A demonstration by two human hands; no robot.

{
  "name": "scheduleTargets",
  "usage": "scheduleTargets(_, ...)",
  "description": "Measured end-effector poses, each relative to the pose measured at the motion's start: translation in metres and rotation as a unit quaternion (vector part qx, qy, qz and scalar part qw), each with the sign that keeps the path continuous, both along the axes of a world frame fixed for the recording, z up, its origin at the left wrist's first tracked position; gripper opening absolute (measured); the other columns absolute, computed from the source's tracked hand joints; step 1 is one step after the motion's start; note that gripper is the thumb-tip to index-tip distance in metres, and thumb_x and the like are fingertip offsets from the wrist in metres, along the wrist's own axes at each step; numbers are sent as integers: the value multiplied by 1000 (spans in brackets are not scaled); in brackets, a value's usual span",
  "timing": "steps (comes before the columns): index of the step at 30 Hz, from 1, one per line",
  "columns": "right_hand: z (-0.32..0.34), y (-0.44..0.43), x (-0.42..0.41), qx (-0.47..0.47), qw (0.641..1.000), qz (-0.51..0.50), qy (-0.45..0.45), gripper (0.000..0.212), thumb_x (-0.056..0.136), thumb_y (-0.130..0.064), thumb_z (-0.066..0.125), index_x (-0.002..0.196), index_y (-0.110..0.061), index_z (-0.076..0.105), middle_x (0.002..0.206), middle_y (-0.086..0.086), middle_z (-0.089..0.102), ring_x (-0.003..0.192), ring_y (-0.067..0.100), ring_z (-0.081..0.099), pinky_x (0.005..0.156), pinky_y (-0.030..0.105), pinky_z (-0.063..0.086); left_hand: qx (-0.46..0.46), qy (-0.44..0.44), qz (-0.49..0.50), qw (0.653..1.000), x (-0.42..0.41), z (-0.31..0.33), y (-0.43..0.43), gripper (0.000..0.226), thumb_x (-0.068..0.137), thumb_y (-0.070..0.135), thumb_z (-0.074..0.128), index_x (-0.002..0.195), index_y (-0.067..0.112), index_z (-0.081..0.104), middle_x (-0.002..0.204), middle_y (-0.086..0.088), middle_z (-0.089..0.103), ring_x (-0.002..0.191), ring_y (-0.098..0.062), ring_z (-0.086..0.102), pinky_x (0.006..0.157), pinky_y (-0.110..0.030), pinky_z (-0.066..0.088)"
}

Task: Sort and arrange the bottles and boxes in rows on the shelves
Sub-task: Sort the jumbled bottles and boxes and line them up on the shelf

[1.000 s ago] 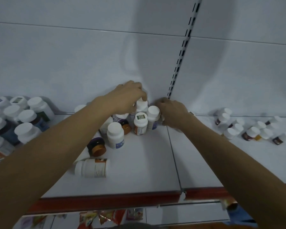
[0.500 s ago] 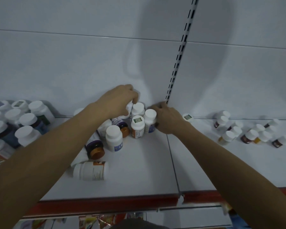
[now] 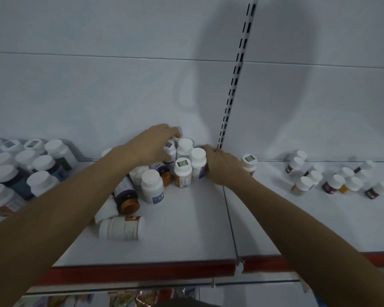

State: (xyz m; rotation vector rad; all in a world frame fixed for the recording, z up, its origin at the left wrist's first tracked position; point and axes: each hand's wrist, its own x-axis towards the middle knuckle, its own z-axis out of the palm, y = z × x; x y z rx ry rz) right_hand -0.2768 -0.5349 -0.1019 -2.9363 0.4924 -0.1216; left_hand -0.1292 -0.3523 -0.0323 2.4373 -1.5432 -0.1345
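The left hand is reaching to the back of the white shelf, its fingers curling over a small purple-labelled bottle and gripping it just off the back panel. The right hand is wrapping its fingers round the side of a white-capped bottle standing upright by the slotted upright. Between the two hands another plain white bottle is standing, and in front of it a bottle with a green sticker on its cap. A second green-stickered bottle is peeking out behind the right wrist.

Every bottle is wearing its cap, so the contents are staying hidden. A blue-labelled white bottle is standing nearer the front; a dark bottle with a gold cap and an orange-labelled white bottle are lying on their sides. Larger bottles are crowding the left end, and small bottles are standing loosely at the right, well apart from the hands.

Bare shelf is stretching from the middle cluster to the red front edge, with a seam running across it between the forearms.
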Motion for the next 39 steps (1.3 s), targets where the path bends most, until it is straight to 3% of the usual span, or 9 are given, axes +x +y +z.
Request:
scheduleTargets(4, 12, -3, 6, -56, 998, -8, 2, 46, 91, -29, 64, 134, -19, 51, 123, 10, 62, 106, 34, 64, 81, 39, 49, -30, -80, -2, 996, -9, 14, -1, 38, 92, 24, 69, 128, 24, 57, 128, 1, 51, 108, -23, 58, 87, -46, 52)
scheduleTargets(7, 18, -8, 8, -60, 998, 9, 0, 44, 87, -32, 67, 130, -27, 58, 117, 4, 65, 103, 31, 66, 76, 36, 47, -49, -83, -19, 995, -18, 22, -5, 30, 95, 25, 65, 124, 21, 60, 124, 0, 58, 108, -23, 58, 89, -46, 52)
scheduleTargets(11, 13, -6, 6, -74, 996, -24, 41, 34, 91, -36, 65, 118, -15, 62, 115, 7, 65, 101, 30, 66, 72, 33, 42, -26, -78, -16, 997, -26, 22, -10, 27, 95, 23, 64, 122, 20, 62, 121, 0, 61, 107, -22, 59, 90, -44, 51)
scheduleTargets(15, 37, -9, 1, -138, 989, -35, -50, 25, 94, -28, 63, 113, -13, 61, 110, 8, 65, 96, 30, 67, 68, 31, 39, -42, -66, -4, 997, -33, 23, -19, 33, 94, 21, 64, 127, 20, 60, 123, -2, 60, 111, -24, 58, 93, -46, 50)
scheduleTargets(20, 95, -40, -39, 54, 984, -8, -170, 34, 91, -37, 69, 118, -17, 64, 100, 4, 66, 85, 24, 61, 68, 30, 42, -137, 40, 15, 990, -65, 39, -51, 47, 101, 32, 59, 145, 23, 47, 127, -3, 59, 101, -19, 64, 88, -37, 51)
scheduleTargets(24, 110, -62, -93, 199, 959, 4, -200, 31, 89, -36, 74, 115, -20, 68, 93, -7, 65, 76, 8, 57, 63, 10, 38, -242, 203, 40, 948, -113, 50, -93, 24, 101, 27, 60, 125, 22, 60, 104, 5, 69, 71, -10, 70, 63, -19, 51)
scheduleTargets(28, 99, -106, -154, 231, 946, -62, -218, 41, 81, -44, 80, 112, -26, 60, 101, -8, 61, 80, 7, 57, 64, 17, 38, -303, 270, 70, 911, -165, 31, -127, 13, 97, 22, 67, 110, 21, 65, 98, 4, 67, 74, -18, 72, 71, -40, 59)
scheduleTargets(32, 89, -166, -214, 223, 927, -155, -259, 42, 79, -46, 82, 90, -17, 53, 87, -7, 61, 75, 13, 57, 61, 14, 40, -325, 314, 141, 881, -207, -6, -145, 7, 94, 28, 69, 101, 29, 67, 95, 10, 72, 82, -20, 73, 79, -51, 61)
scheduleTargets(39, 81, -261, -255, 167, 949, -165, -209, 15, 91, -22, 71, 105, -20, 67, 96, -5, 61, 83, 14, 55, 62, 10, 37, -264, 214, 195, 920, -254, -43, -180, 16, 95, 25, 67, 109, 29, 62, 100, 19, 65, 79, 3, 64, 67, -13, 46)
